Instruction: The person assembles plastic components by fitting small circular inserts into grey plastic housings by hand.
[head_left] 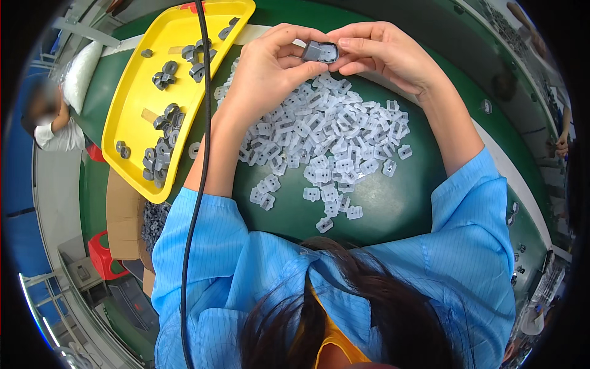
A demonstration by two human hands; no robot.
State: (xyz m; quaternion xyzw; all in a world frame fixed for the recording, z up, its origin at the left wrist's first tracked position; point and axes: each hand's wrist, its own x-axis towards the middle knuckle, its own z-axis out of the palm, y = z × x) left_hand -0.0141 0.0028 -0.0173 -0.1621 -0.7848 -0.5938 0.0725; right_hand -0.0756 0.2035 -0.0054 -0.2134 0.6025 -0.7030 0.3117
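Between both hands, above the far end of the pile, is a small dark grey plastic housing with a paler hollow facing up. My left hand grips its left side between thumb and fingers. My right hand is closed at its right edge, fingertips against it; whether a small part is also in those fingers is hidden. Below the hands spreads a heap of small translucent white plastic pieces, each with dark holes. Left of my left forearm lies a yellow tray with clusters of dark grey housings.
A black cable hangs down across the view, over the tray's right side. Beside the green table, a cardboard box holds many dark parts. A red stool stands lower left. Another person sits at far left.
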